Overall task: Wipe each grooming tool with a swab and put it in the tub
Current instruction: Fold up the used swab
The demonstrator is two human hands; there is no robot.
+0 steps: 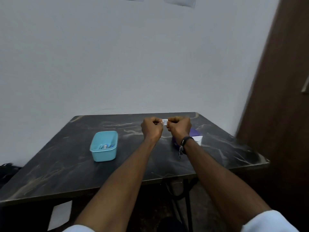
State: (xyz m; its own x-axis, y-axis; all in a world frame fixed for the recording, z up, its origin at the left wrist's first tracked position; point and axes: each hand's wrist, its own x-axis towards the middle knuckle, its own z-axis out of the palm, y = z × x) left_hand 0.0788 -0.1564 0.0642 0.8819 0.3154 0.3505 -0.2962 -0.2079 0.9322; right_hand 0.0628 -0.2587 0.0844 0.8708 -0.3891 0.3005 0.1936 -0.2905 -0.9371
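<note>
Both my hands are raised over the far middle of the dark table (66,164). My left hand (151,128) and my right hand (179,127) pinch the two ends of a small white swab packet (164,122) between them. A light blue tub (104,146) stands on the table to the left of my arms. Several grooming tools (106,146) lie inside it, small and hard to tell apart.
A purple pouch (194,132) with a white label lies on the table behind my right wrist, partly hidden by it. A grey wall rises behind the table. A brown door stands at the right. A black object sits off the table's left edge.
</note>
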